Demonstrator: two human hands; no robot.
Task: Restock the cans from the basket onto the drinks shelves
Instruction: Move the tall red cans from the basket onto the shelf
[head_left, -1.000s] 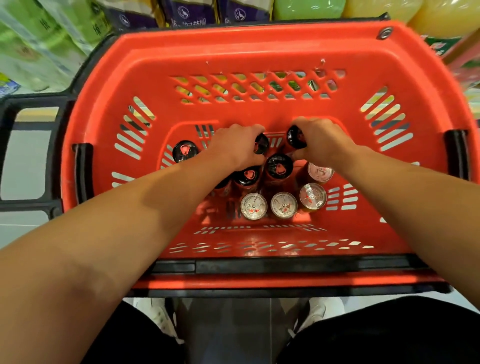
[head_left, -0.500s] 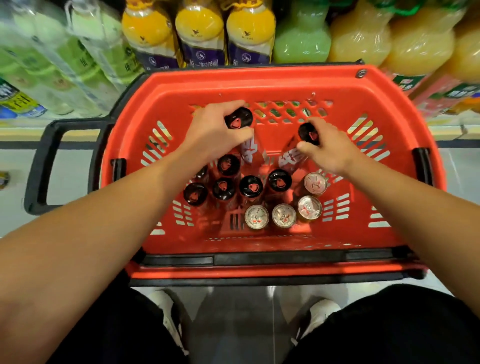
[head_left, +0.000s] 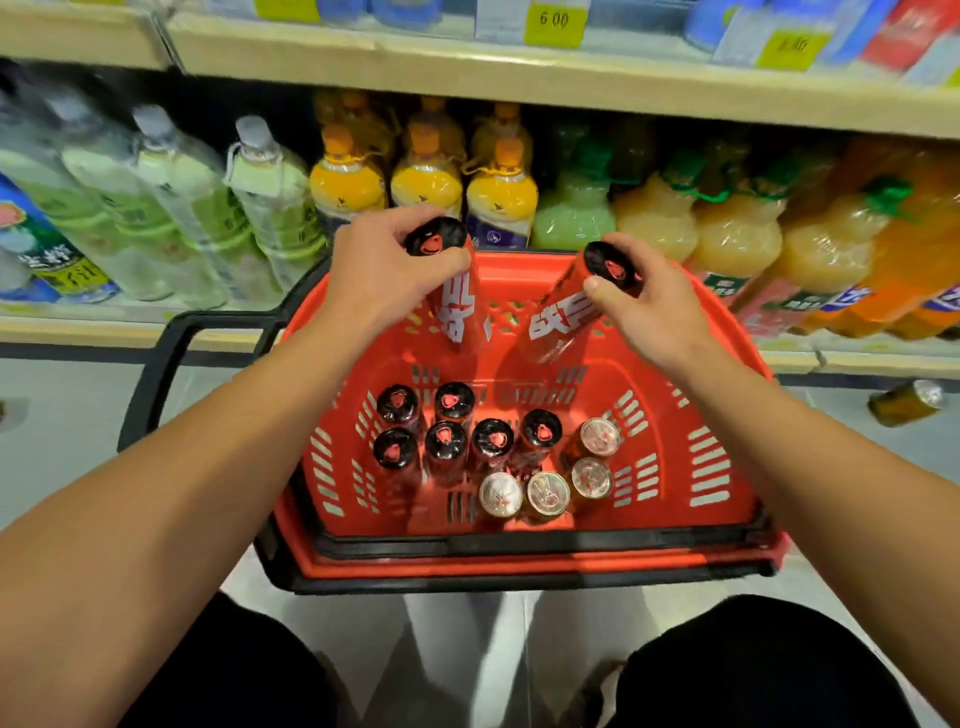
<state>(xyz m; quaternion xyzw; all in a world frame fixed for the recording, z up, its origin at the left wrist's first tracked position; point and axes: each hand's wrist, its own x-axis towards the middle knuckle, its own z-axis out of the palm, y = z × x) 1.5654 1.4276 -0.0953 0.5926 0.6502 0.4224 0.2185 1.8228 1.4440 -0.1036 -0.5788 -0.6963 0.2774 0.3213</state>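
A red plastic basket (head_left: 727, 467) stands on the floor in front of me. My left hand (head_left: 379, 270) grips a tall red can with a black lid (head_left: 457, 306) by its top, lifted above the basket's far rim. My right hand (head_left: 649, 301) grips a second red can (head_left: 566, 317) the same way, tilted to the left. Several more black-lidded red cans (head_left: 447, 441) stand upright in the basket, with several silver-topped cans (head_left: 545, 493) to their right.
A low shelf (head_left: 857, 356) behind the basket holds large bottles: pale green ones (head_left: 171, 208) on the left, yellow ones (head_left: 426, 176) in the middle, orange juice ones (head_left: 737, 239) on the right. A shelf board with price tags (head_left: 553, 23) runs above. A loose can (head_left: 906, 402) lies on the floor at right.
Both hands have risen out of the basket, each with a red can, from among the standing cans to above the far rim. The view has tilted up towards the shelves.
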